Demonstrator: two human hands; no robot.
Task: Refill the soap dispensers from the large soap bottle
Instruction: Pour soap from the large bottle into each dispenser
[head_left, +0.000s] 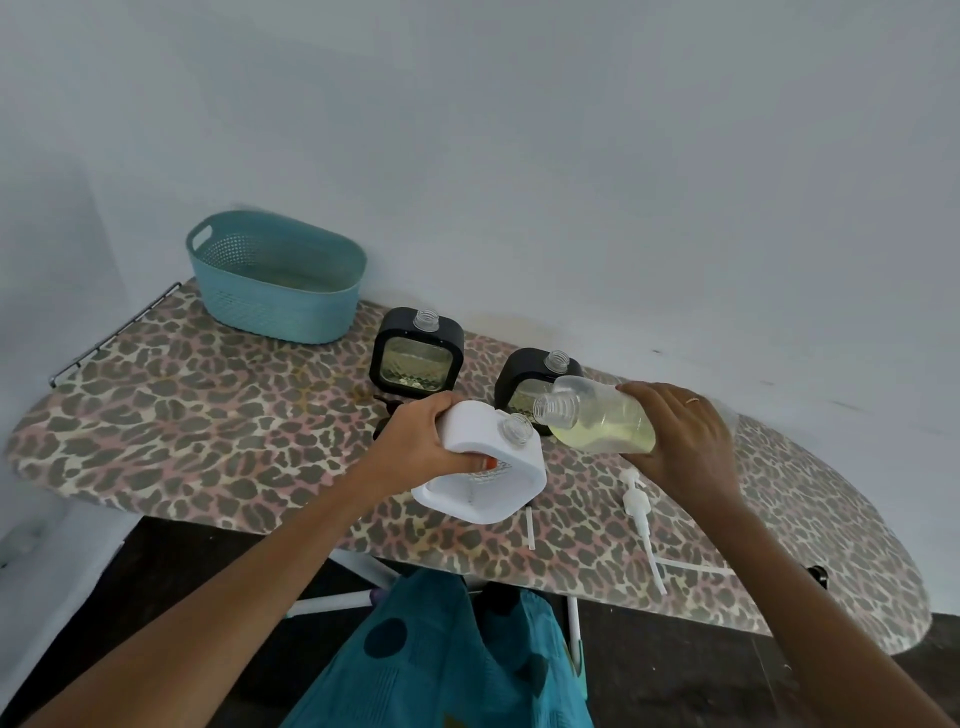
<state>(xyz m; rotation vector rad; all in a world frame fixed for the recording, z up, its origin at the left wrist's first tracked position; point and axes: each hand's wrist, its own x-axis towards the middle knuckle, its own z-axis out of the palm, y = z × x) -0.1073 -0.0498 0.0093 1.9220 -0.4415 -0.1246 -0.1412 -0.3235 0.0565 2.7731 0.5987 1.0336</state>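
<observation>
Soap bottle (597, 418) tilted, gripped by right hand (683, 436); left hand (426, 441) grips white dispenser (467, 427), necks apparently just apart.

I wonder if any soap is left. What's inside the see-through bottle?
The tilted clear bottle holds pale yellow liquid along its lower side; the upper part looks empty and its neck is open. The right hand grips its base, hiding that end.

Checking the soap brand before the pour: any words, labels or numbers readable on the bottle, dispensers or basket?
No readable text anywhere.
large soap bottle: clear, no label showing.
white dispenser: no print visible.
left black dispenser, right black dispenser: no print visible.
teal basket: plain.
</observation>
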